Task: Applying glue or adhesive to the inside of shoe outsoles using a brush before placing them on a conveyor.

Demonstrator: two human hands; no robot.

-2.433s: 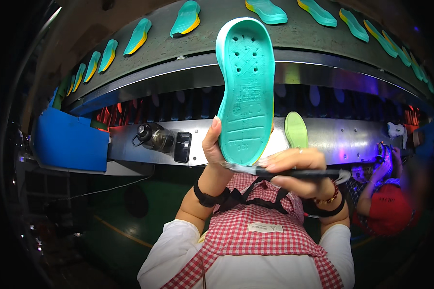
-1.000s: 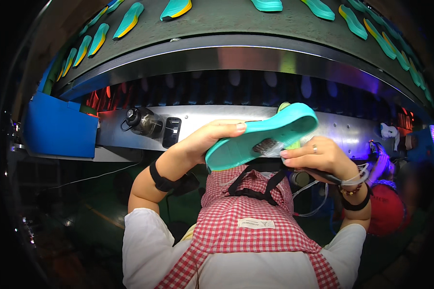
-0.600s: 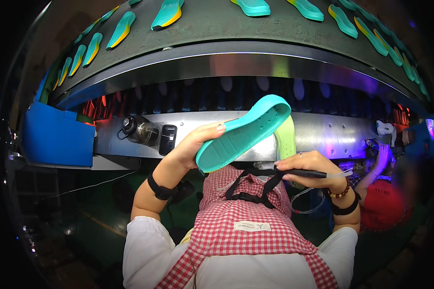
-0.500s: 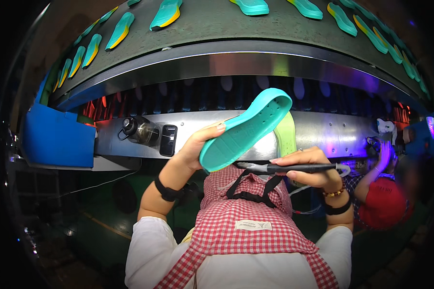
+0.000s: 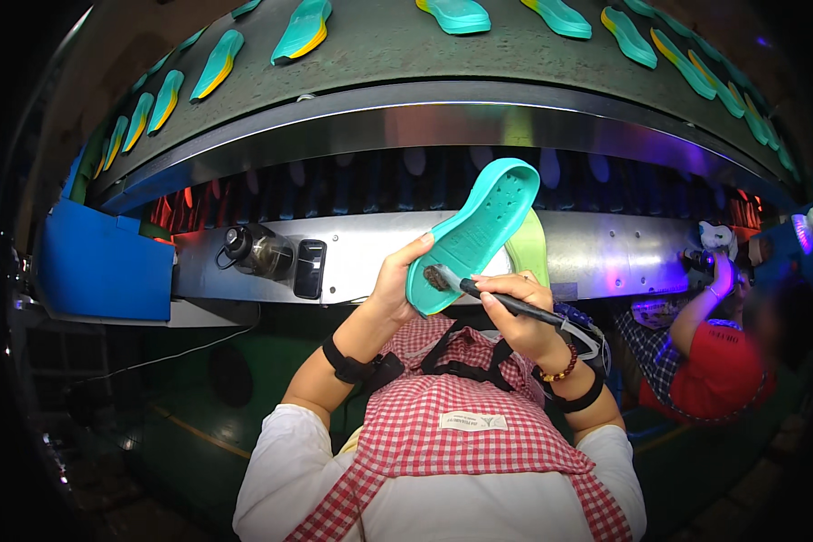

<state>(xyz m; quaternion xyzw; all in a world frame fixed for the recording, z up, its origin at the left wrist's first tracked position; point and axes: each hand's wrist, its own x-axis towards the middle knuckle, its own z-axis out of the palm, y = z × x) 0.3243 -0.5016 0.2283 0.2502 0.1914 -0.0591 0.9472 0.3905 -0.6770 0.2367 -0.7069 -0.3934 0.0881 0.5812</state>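
My left hand (image 5: 394, 282) grips a teal shoe sole (image 5: 477, 224) by its lower left edge. The sole is tilted above the metal bench, its hollow, rimmed inner side toward me and small holes at its upper end. My right hand (image 5: 526, 322) is closed around the black handle of a brush (image 5: 479, 291). The brush's dark bristles press against the inside of the sole at the lower end, close to my left thumb. A light green sole (image 5: 530, 248) lies on the bench (image 5: 596, 262), partly hidden behind the teal one.
Beyond the bench runs a conveyor belt (image 5: 379, 50) carrying several teal and yellow soles (image 5: 303, 32). On the bench's left stand a dark bottle (image 5: 264, 253) and a black phone-like object (image 5: 310, 269). A blue box (image 5: 108, 257) sits farther left. A co-worker in red (image 5: 718, 375) works at right.
My right hand has moved left, bringing the brush's bristles from below the sole onto its inner surface. The teal sole has turned slightly more upright, my left hand moving a little right with it.
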